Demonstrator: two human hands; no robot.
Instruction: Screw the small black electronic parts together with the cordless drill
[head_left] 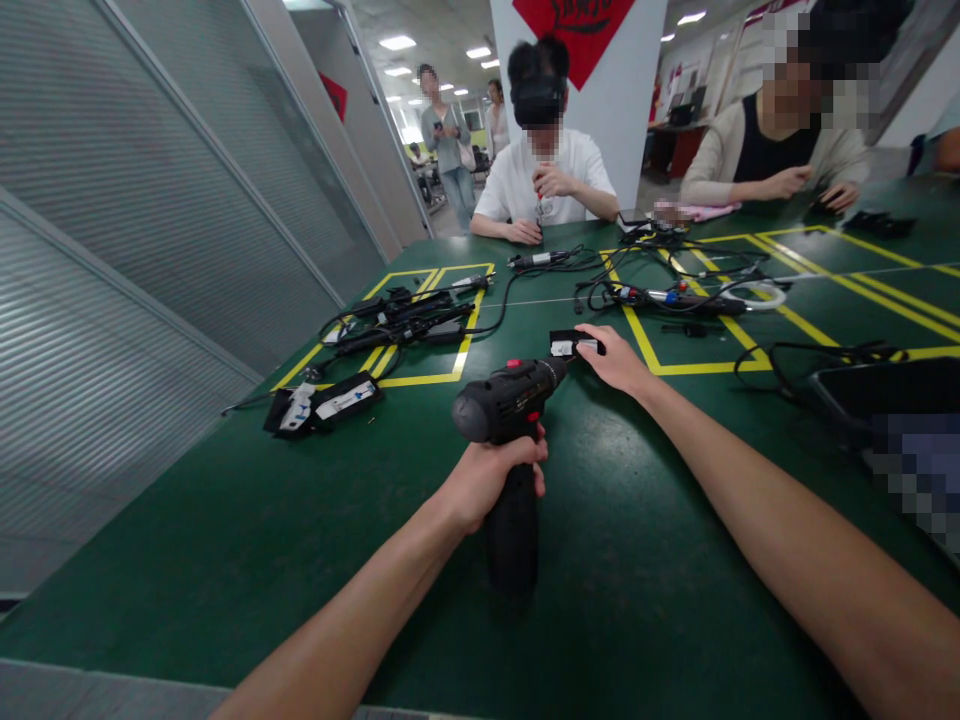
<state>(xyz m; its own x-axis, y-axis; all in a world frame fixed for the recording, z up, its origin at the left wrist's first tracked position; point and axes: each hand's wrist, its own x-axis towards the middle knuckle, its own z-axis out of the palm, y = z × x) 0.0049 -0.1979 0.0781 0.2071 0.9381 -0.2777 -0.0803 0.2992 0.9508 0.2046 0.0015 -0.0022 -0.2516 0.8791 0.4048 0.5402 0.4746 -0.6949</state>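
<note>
My left hand (491, 475) is wrapped round the grip of a black cordless drill (506, 405) with a red button on top. The drill's nose points at a small black part with a white label (564, 346) lying on the green table (225, 540). My right hand (616, 358) reaches across and its fingers close on that small part, holding it against the table right in front of the drill's tip.
Black adapters with white labels (324, 404) lie at the left. Cables and tools (405, 318) fill the yellow-taped squares; more cables and a white ring (754, 296) lie farther right. A dark tray (885, 392) sits at right. People sit across the table (544, 170).
</note>
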